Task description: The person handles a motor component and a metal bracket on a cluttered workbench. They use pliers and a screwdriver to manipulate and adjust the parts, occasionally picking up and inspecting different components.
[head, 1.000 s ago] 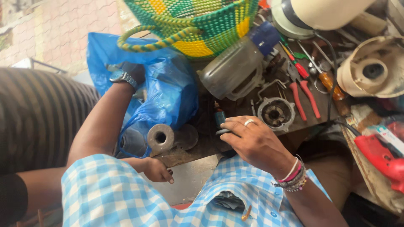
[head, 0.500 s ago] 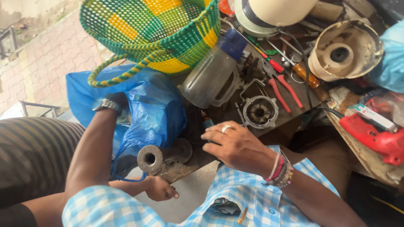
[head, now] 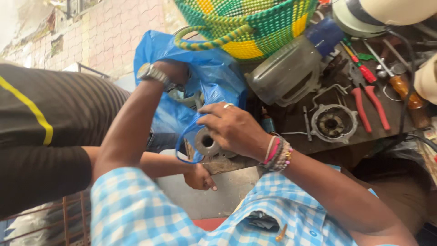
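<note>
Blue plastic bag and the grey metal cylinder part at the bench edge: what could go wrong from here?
1. The right hand grips the metal cylinder part right at the bench edge; if it slips, it could fall toward the other person's hand just below.
2. The blue plastic bag, pulled by the left hand, is thin and might tear on the part's hard rim.

Daylight lit the scene, strongest at the upper left of the frame, where the tiled wall washed out to near white. The blue plastic bag carried soft sheen. The workbench at right sat in dimmer shade. Slight motion blur softened the whole frame, and the checked shirt along the bottom edge was out of focus.
</note>
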